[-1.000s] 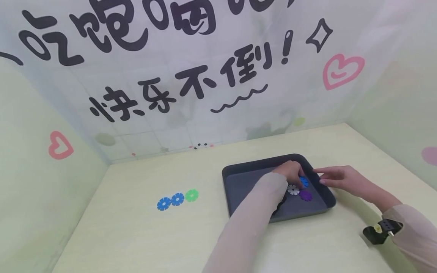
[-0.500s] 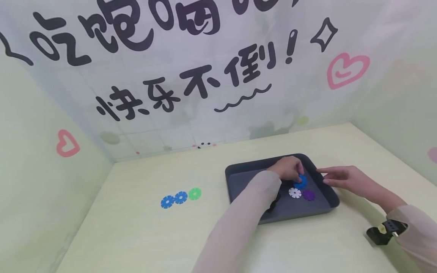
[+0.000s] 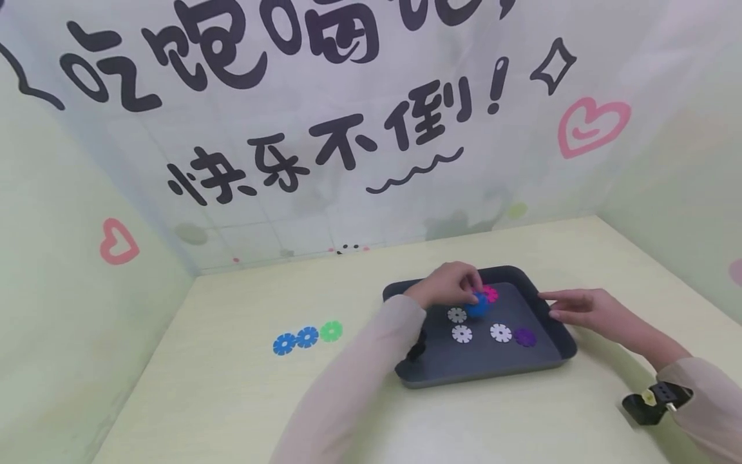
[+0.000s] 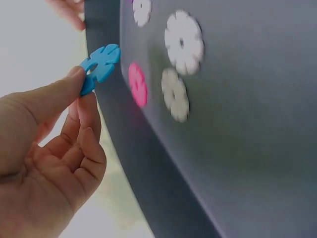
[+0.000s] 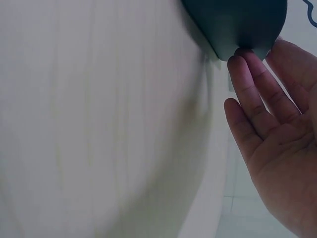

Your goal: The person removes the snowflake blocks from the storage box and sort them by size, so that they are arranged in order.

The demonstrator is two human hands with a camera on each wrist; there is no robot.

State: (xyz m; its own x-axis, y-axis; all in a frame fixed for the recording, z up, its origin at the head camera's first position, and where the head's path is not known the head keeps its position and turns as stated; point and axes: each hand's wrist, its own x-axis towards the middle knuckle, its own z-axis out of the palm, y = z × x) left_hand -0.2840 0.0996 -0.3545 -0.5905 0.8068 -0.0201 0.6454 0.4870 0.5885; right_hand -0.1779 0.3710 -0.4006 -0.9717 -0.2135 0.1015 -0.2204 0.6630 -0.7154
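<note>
My left hand (image 3: 447, 285) pinches a blue snowflake disc (image 3: 478, 305) between thumb and fingers over the dark grey tray (image 3: 484, 361). In the left wrist view this slotted blue disc (image 4: 105, 62) is held up at its edge. Close by lies a pink disc (image 3: 490, 294), partly covered by the hand and blue disc in the head view. A greyish disc (image 3: 456, 315), two white discs (image 3: 462, 334) and a purple disc (image 3: 525, 338) lie flat in the tray. My right hand (image 3: 591, 310), fingers nearly straight, touches the tray's right side; the right wrist view shows fingertips at the tray wall (image 5: 237, 25).
Left of the tray, two blue discs (image 3: 295, 340) and a green disc (image 3: 331, 331) lie in a row on the pale table (image 3: 232, 399). A lettered backdrop (image 3: 324, 219) stands behind the table. A black device (image 3: 655, 401) is strapped at the right wrist.
My left hand has lifted the blue disc and carried it left across the tray. The pink, greyish and another white disc have come into sight. My right hand stays at the tray.
</note>
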